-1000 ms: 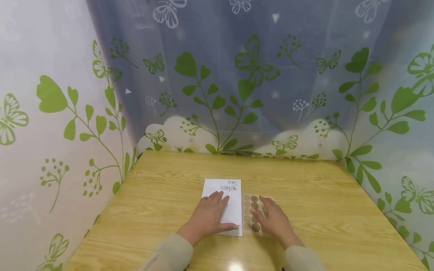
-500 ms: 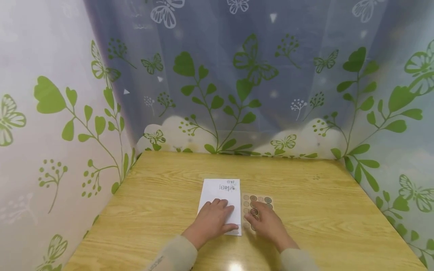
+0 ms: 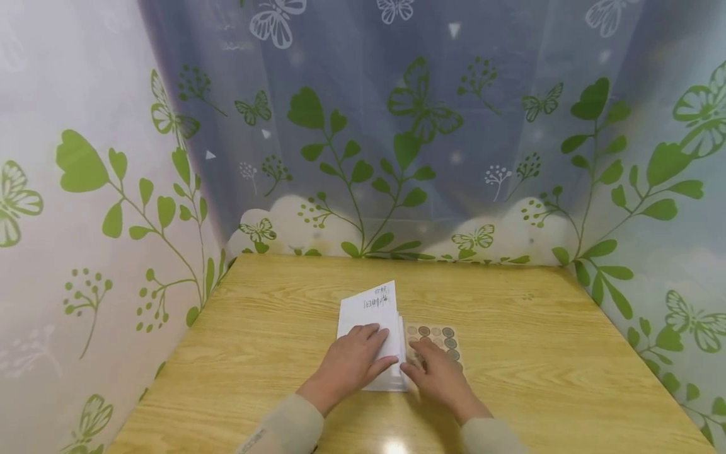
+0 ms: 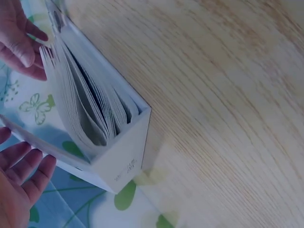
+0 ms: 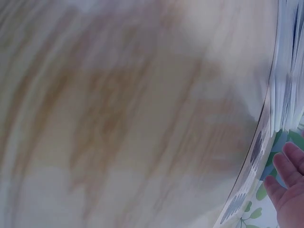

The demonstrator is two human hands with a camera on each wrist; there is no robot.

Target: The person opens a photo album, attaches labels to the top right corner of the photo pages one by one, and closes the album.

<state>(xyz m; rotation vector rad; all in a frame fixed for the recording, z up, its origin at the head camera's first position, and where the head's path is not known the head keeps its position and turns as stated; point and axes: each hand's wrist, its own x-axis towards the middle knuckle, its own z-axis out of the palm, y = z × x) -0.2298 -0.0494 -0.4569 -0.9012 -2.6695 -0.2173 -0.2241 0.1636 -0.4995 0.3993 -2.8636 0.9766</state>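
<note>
A white book [image 3: 368, 309] with handwritten-style characters on its cover lies on the table, its cover tilted up from the right side. Many pages [image 4: 90, 90] show fanned between the covers in the left wrist view. My left hand [image 3: 354, 356] lies over the cover; in the left wrist view its fingertips touch the cover's outer face. Beside the pages' loose edges is my right hand [image 3: 439, 375], thumb and fingers spread apart. Under the right hand lies a sheet of round stickers [image 3: 448, 343], partly hidden by it.
The wood-grain table [image 3: 539, 353] extends on both sides of the book. A printed curtain [image 3: 340, 126] with green leaves and butterflies stands along the table's back and sides.
The book's cover has risen from flat to tilted. My right hand has moved left from over the sticker sheet to the book's right edge, while my left hand stays on the cover.
</note>
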